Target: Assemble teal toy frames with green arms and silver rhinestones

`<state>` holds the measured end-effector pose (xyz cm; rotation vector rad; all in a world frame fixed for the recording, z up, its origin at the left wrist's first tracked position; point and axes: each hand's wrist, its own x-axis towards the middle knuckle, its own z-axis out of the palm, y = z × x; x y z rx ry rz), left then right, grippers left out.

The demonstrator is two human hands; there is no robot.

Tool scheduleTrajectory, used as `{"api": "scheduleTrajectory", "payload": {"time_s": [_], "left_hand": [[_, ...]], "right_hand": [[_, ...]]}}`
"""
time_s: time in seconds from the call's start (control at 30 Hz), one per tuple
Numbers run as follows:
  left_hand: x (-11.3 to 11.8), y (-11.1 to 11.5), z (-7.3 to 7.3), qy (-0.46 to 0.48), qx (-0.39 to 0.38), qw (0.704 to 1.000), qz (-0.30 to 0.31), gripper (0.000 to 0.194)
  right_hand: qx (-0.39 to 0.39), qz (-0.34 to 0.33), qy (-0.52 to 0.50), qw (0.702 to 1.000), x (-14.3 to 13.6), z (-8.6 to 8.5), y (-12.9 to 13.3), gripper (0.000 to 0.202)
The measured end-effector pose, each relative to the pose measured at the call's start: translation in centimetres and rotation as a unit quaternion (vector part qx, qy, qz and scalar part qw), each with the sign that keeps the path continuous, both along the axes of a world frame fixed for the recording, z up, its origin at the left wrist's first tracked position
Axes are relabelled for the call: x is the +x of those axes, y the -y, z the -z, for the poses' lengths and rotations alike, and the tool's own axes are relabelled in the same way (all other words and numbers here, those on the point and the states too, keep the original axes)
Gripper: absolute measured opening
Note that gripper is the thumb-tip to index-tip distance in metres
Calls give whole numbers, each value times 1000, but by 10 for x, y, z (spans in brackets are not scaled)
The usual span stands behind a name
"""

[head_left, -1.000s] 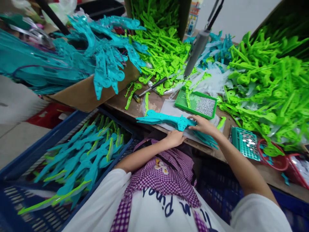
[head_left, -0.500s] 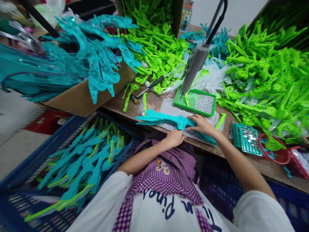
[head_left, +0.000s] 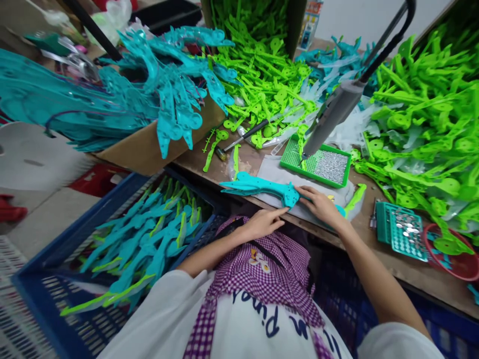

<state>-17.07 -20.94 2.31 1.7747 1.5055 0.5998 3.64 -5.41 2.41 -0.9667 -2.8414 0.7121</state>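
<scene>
A turquoise plastic toy part point(head_left: 265, 187), long and branching with small holes, lies across the white cloth point(head_left: 271, 167) at the table's front edge. My left hand point(head_left: 264, 223) is below it, index finger stretched to the part's near edge and the other fingers loosely bent. From the right, my right hand point(head_left: 318, 203) grips the part's right section, fingers over it; this hand hides much of that end. Behind the part stands a green tray point(head_left: 286, 167) of small metal pieces. A grey electric screwdriver point(head_left: 333, 117) hangs with its tip over the tray.
Lime-green plastic parts point(head_left: 430, 119) are heaped at the right and back. A carton point(head_left: 130, 157) of turquoise parts overhangs the left. Below it, a blue crate point(head_left: 41, 254) holds turquoise-and-green pieces. A hammer point(head_left: 247, 133), a teal tray point(head_left: 385, 232) and a red bowl point(head_left: 430, 257) are on the table.
The view has shifted, so the scene appears moved to the right. My left hand has drawn back slightly, its index finger now extended. My right hand stays on the turquoise toy part.
</scene>
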Motion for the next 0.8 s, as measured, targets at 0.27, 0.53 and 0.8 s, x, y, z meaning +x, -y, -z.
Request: {"api": "scheduleTrajectory", "payload": {"time_s": [0.27,0.53,0.8], "left_hand": [[-67,27,37,-111,218,845,-475,19],[-66,8,47,-96,182,827,-523,19],[-75,6,38,-121,189,848,-480,20]], "right_hand": [[16,9,-2,1000,1,9,2,48],[33,10,-19,999,2,12,1,48],[32,16,-10,999,2,10,2,48]]}}
